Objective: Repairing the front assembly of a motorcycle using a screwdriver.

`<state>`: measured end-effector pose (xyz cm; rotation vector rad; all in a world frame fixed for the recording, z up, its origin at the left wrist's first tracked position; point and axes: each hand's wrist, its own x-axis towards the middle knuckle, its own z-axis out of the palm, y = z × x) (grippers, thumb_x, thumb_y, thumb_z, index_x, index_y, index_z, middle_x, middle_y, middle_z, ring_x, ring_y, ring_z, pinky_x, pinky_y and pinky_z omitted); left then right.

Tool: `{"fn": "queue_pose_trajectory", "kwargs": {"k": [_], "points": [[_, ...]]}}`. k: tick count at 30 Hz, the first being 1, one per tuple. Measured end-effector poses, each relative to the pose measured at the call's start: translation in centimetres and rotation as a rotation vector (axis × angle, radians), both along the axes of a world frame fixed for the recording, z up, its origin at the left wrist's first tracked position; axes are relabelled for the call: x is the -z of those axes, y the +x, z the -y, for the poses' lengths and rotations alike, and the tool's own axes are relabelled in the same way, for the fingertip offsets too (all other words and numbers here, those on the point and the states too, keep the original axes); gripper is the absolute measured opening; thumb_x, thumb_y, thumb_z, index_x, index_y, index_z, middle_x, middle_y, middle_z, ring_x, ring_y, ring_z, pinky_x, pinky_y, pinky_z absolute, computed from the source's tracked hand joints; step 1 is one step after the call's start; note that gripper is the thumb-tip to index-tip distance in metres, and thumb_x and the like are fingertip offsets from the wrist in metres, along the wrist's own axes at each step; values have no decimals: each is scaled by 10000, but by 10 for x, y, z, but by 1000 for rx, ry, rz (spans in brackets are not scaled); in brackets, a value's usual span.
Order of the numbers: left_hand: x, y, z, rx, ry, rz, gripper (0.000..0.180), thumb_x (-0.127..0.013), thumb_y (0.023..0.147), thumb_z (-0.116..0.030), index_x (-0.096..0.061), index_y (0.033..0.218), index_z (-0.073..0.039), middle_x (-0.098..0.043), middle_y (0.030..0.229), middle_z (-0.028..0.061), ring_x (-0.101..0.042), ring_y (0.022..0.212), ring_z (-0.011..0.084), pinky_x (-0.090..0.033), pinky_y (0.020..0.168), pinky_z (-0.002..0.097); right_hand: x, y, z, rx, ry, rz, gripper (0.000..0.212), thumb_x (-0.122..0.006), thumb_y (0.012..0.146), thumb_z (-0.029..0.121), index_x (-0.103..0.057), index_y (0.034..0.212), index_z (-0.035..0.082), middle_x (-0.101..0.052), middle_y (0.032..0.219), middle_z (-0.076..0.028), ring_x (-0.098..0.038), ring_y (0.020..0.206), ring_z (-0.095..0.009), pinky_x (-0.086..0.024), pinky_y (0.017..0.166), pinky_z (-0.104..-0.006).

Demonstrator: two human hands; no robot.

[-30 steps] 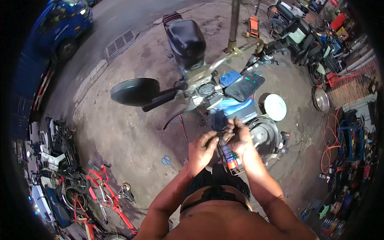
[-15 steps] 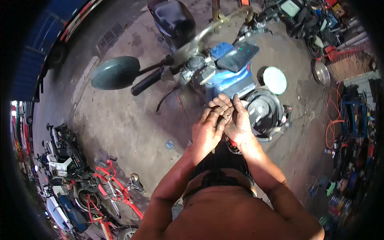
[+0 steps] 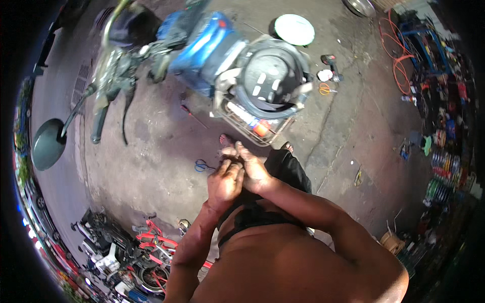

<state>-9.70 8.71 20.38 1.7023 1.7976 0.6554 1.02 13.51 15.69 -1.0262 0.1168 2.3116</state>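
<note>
In front of my waist my two hands are pressed together. My left hand (image 3: 225, 184) is closed, its curled fingertips lying against the inside of the other hand. Cupped around them is my right hand (image 3: 254, 170), with its thumb raised and its fingers bent inward. Whatever they hold, if anything, is too small or hidden between the fingers. Beyond them stands a blue motor scooter (image 3: 202, 55) with its front opened up. A dark round tub-like part (image 3: 268, 81) sits on it above a metal rack (image 3: 252, 134) carrying an orange-red item (image 3: 261, 128).
A screwdriver (image 3: 194, 116) and blue-handled scissors (image 3: 202, 165) lie on the floor at left. Right of the scooter are a cordless drill (image 3: 331, 67), orange-handled scissors (image 3: 326, 89) and a pale round lid (image 3: 294, 29). A red bicycle frame (image 3: 154, 237) lies at lower left; an orange hose (image 3: 396, 53) coils at right.
My view has swung to the right, so the scooter sits farther up and left. My hands stay together and are now nearer my body, clear of the scooter.
</note>
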Motion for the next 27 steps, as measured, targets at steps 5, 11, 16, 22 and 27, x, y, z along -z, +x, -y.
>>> {"fn": "queue_pose_trajectory", "kwargs": {"k": [5,11,16,22,27], "points": [[1,69,4,-97,60,103,156,-657,814,-53,-681,965,-25,-658,904,169,-660,800,345,-529,692,393,-10,75,5,-189,39,131,343,-541,984,376,-582,1132,69,-627,1002,-65,-596,899,-207,-490,801,-366],[28,152,33,-330,21,66,216,-689,784,-32,-678,999,-47,-655,977,142,-649,865,358,-532,736,398,3,162,26,-263,-66,116,224,-527,1001,257,-603,1116,81,-626,1020,-29,-612,907,-157,-503,825,-334],[72,186,46,-327,-86,103,217,-715,777,-43,-688,992,-44,-644,992,182,-641,890,368,-527,767,406,48,202,56,-138,-195,0,226,-502,1009,227,-590,1146,70,-622,1084,-42,-597,988,-168,-478,896,-329],[155,191,33,-141,-191,321,226,-680,788,16,-671,1008,-37,-653,976,164,-640,887,343,-514,769,401,158,226,64,-66,-120,296,309,-533,990,239,-599,1230,56,-624,1104,-12,-573,1014,-121,-441,904,-295],[338,180,13,-1,-406,1,183,-632,837,-105,-657,1008,-46,-657,906,163,-636,853,376,-514,709,440,236,263,56,196,-14,317,294,-552,985,262,-601,1157,29,-604,1000,-28,-569,895,-117,-456,806,-270]]}}
